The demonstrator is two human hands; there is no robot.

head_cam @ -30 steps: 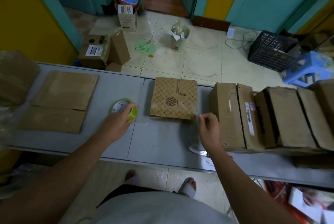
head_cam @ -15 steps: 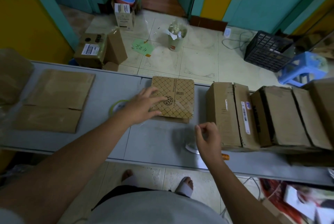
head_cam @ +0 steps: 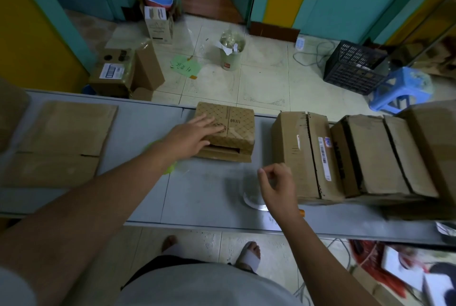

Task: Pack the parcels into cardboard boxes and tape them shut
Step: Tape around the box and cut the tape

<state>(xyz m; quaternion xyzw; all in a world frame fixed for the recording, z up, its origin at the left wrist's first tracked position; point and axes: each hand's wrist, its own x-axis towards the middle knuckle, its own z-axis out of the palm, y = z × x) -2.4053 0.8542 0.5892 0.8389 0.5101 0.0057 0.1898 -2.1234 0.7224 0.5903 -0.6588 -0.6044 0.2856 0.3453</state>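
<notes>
Off the tape roll goes our left hand, and now it lies flat, fingers straight and spread, on top of the patterned box at the middle of the table. The box has turned under that push, and we can see its near face with a dark slot where the flap gapes. We judge it is not sealed yet and is being lined up for taping. Closest to us, our right hand has drifted back toward the near edge. Its fingers are curled, with thumb and forefinger close together. We cannot tell whether it pinches a strip of clear tape. Just under it lies a pale curved thing, too blurred to name. The green roll sits half hidden behind our left forearm, within easy reach for the next strip. To the left lies flattened cardboard, and to the right a row of brown boxes stands side by side. Beyond the table, on the tiled floor, we have a bin, a black crate and a blue stool before teal and yellow walls.
</notes>
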